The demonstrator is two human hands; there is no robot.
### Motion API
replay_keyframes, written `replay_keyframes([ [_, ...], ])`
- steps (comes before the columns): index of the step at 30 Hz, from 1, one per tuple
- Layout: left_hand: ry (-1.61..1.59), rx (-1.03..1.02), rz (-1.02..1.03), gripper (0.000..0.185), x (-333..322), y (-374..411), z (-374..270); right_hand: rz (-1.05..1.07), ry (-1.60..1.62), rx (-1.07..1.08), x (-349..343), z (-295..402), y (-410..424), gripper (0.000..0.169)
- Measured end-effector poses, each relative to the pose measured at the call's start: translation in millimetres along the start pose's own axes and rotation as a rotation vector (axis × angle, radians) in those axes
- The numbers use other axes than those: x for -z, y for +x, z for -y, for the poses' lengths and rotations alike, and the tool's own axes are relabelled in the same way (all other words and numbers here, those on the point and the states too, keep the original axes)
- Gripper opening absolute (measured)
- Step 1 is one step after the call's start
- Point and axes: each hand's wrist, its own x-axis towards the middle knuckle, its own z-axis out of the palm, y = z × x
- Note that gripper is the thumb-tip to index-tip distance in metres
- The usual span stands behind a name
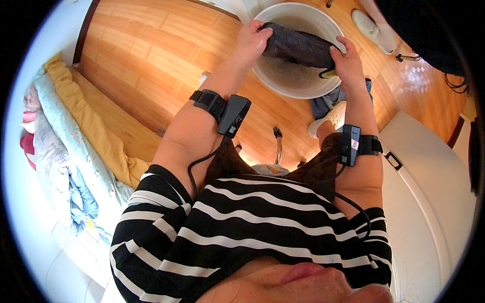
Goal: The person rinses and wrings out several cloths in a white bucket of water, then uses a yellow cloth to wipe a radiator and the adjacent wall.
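A dark, wet-looking piece of fabric [299,45] is stretched sideways above a white bucket [278,89]. My left hand [257,39] pinches its left end between thumb and fingers. At the other end, my right hand [346,60] grips the fabric near the bucket's right rim. A small yellow-green patch with a black edge [329,73] shows below my right hand; I cannot tell whether it belongs to the fabric. Cloudy water [290,77] lies inside the bucket, partly hidden by the fabric.
Blue denim [326,101] and a light shoe [313,128] are close to the bucket's lower right. Another person's foot in a white perforated shoe [373,30] stands at upper right. Folded bedding [87,125] lies at left. A white panel with a black-framed handle [394,161] is at right.
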Motion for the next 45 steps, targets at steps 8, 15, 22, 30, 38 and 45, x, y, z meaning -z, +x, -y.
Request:
replay_keyframes([
  [8,-0.032,0.029,0.059,0.022,-1.1,-0.6,1.3,0.146,-0.348,0.301,2.0,-15.4,9.3,0.036],
  [15,0.366,0.041,0.156,0.028,-8.1,-8.3,-10.3,-0.020,-0.415,0.234,3.2,-14.3,10.4,0.029],
  [22,-0.124,0.557,0.188,0.037,-30.1,-26.8,-3.8,0.067,-0.152,0.431,-41.2,18.2,-22.2,0.027],
  [30,-0.409,0.499,0.145,0.029,-20.5,-9.7,28.1,0.482,-0.222,0.166,-45.5,31.8,-37.5,0.030],
  [38,-0.716,0.525,0.382,0.029,-20.4,-16.6,-3.8,0.218,-0.375,0.267,-33.0,-20.1,-6.6,0.021],
  [45,-0.323,0.463,0.250,0.031,-11.6,-8.7,-4.2,0.165,0.002,-0.022,-17.0,-8.2,5.1,0.020],
])
